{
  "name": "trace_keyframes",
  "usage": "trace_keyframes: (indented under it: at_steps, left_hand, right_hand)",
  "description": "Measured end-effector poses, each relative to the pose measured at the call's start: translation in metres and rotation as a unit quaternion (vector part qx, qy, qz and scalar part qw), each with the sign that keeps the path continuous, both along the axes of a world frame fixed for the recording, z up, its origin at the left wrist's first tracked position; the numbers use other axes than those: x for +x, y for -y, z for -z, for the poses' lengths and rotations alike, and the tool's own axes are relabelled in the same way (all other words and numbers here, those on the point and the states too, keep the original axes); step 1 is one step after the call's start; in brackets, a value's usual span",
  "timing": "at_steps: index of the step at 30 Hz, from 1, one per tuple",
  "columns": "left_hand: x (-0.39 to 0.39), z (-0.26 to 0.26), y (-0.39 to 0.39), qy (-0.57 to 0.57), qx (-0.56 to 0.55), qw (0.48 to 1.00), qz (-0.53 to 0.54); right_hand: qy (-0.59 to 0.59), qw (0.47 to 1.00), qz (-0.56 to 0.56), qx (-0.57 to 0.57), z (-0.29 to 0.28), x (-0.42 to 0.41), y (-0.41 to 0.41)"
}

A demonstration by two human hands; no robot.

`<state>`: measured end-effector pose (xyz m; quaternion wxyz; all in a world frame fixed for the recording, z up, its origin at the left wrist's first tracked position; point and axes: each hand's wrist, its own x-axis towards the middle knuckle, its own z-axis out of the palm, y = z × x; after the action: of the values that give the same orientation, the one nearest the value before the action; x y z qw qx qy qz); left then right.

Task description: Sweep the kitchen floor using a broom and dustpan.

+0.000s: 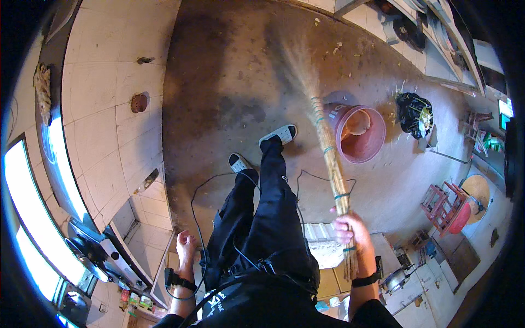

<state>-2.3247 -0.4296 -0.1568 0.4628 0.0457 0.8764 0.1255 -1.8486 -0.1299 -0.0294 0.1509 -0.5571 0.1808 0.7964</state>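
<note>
My right hand (pixel 352 230) grips the handle of a straw broom (pixel 334 168), bound along its length with green ties. The broom slants up and away from me, and its bristles (pixel 302 67) spread out blurred over the concrete floor. Beside the broom's middle, on its right, a pink plastic bucket (pixel 382 135) lies tipped with its mouth towards me and an orange vessel (pixel 356 124) inside. My left hand (pixel 186 245) hangs at my left side with fingers loosely curled and nothing in it, near the tiled counter.
A black plastic bag (pixel 412 115) with plant scraps sits right of the bucket. Small debris (pixel 337 48) lies scattered on the floor. A tiled counter wall (pixel 139 98) runs along the left. Red stools (pixel 445 205) stand at the right. Thin cables (pixel 197 197) loop beside my legs.
</note>
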Motion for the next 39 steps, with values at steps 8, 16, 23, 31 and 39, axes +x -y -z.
trace_keyframes:
  at_steps: [8, 16, 23, 31, 39]
  left_hand:
    - [-0.022, -0.010, 0.007, -0.037, 0.025, 0.999, -0.009]
    - [-0.040, 0.002, 0.056, -0.081, -0.023, 0.996, 0.040]
    - [-0.040, 0.008, 0.077, -0.078, -0.060, 0.994, 0.042]
    - [-0.006, -0.017, -0.028, -0.061, -0.004, 0.996, 0.069]
    - [0.052, -0.074, -0.254, -0.008, 0.302, 0.948, 0.098]
  right_hand:
    - [-0.281, 0.950, 0.111, -0.082, 0.051, -0.100, 0.073]
    - [-0.234, 0.965, 0.056, -0.104, 0.128, -0.127, 0.092]
    - [-0.146, 0.980, 0.118, -0.063, 0.093, -0.039, 0.064]
    - [-0.039, 0.985, 0.166, 0.000, 0.047, -0.027, 0.028]
    - [-0.230, 0.957, 0.176, -0.031, 0.008, -0.100, -0.004]
